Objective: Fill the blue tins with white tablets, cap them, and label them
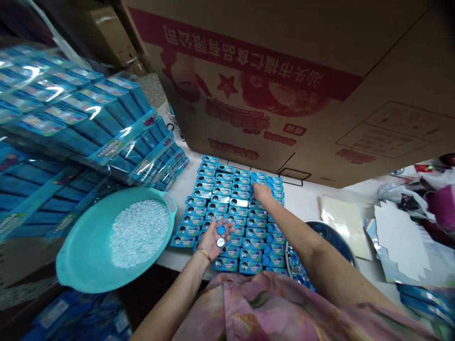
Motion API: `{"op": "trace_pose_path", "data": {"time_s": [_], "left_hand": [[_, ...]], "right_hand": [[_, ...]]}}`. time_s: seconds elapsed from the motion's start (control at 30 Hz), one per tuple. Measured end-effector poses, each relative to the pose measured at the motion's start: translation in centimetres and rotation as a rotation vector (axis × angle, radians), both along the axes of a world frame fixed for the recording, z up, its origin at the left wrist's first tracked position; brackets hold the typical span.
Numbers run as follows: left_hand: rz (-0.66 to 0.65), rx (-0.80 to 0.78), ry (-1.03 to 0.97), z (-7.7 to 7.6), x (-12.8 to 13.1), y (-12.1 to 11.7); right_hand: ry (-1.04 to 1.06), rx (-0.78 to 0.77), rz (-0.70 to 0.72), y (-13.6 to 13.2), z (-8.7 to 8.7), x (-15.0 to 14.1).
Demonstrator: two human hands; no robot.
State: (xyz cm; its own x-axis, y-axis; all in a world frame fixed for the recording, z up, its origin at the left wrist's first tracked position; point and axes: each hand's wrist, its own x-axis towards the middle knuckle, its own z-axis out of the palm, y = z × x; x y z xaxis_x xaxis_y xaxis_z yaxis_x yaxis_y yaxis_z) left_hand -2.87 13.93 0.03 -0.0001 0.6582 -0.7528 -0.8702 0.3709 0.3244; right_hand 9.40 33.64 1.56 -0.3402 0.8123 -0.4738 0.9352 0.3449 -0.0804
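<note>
Rows of small blue printed tins (220,193) lie on the white table, many with a round hole at one end. Palm up over the nearer rows, my left hand (215,237) holds small round lids, a blue one (221,229) and a silver one (220,242). My right hand (261,193) reaches to the right-hand columns, fingers drawn together and pointing down at a tin; whatever they pinch is hidden. Beneath my right forearm, a metal bowl (341,239) holds more blue and silver lids (294,265).
A turquoise basin (85,246) with many small white pieces stands at left. Wrapped stacks of blue boxes (106,118) rise behind it. One large carton (263,94) borders the table's far side. Cream sheets (343,227) and cut white card (401,241) lie at right.
</note>
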Motion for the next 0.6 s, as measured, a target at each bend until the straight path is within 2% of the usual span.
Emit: {"op": "trace_pose_path", "data": {"time_s": [0.1,0.2,0.27,0.33,0.47,0.6], "left_hand": [[-0.029,0.02,0.001,0.1,0.1,0.2],[-0.017,0.008,0.019,-0.1,1.1,0.5],[-0.026,0.012,0.014,-0.1,1.8,0.6],[-0.07,0.017,-0.004,-0.2,2.1,0.3],[-0.097,0.016,-0.004,-0.2,1.5,-0.6],[-0.059,0.02,0.014,-0.4,0.7,-1.3]], "right_hand": [[0.263,0.048,0.127,-5.1,0.1,-0.3],[0.578,-0.101,0.371,-10.4,-0.9,-1.0],[0.642,-0.176,0.393,-12.0,-1.6,-1.0],[0.623,-0.152,0.298,-11.4,-1.8,-0.1],[0.344,0.045,0.066,-6.5,-1.1,2.6],[0.138,0.03,0.01,-3.0,-1.3,2.5]]}}
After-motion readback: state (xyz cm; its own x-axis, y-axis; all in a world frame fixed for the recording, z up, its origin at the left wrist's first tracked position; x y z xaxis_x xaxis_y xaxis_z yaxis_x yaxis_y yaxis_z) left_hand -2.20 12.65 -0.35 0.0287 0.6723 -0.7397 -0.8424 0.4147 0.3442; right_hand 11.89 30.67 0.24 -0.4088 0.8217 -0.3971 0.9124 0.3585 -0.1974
